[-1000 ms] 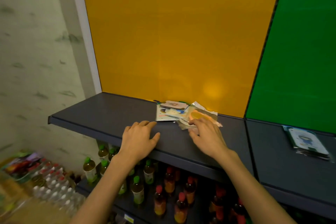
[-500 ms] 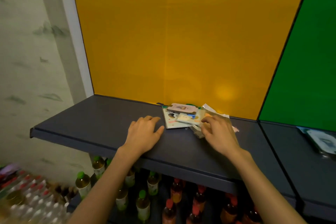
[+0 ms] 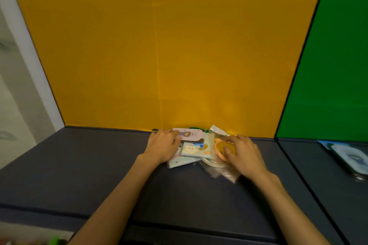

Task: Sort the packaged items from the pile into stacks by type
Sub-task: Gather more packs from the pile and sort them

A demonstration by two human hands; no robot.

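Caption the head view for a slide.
Both hands, left hand and right hand, rest on the pile of packaged items on the dark shelf.

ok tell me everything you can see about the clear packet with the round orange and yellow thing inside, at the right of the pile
The clear plastic packet with the round orange-rimmed yellow item lies flat on the dark grey shelf, at the right end of the pile, near the yellow back panel. Its film looks glossy and crinkled. The right hand rests on it, fingers curled over the disc. Its left edge overlaps the pale green packet; more clear packets lie beneath.
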